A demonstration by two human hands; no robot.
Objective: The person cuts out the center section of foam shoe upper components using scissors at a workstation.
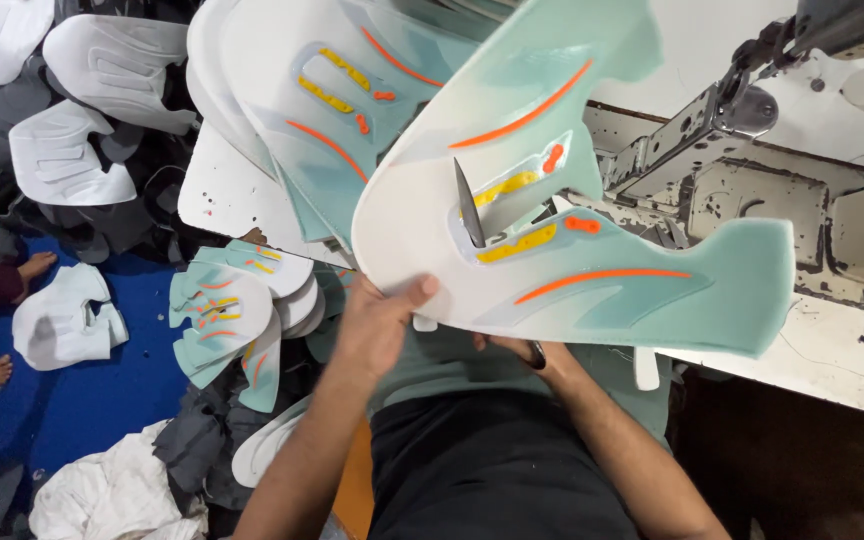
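Blade pokes through the panel, pointing to 12 o'clock

Panel [592, 190] lies up from both grips, long axis from 8 to 2 o'clock. My left hand [377, 325] pinches its lower edge. My right hand [522, 350], under it, grasps scissors [468, 205]; the blade rises through the slot.

L hand [380, 325] raised in front of chest, back of hand to camera, thumb out to the right, fingers curled under and hidden, gripping. R hand [522, 352] mostly hidden, only wrist and knuckle edge showing, closed in a grip. Both forearms bare, rising from lower frame and converging; L steep, R angled in from lower right.
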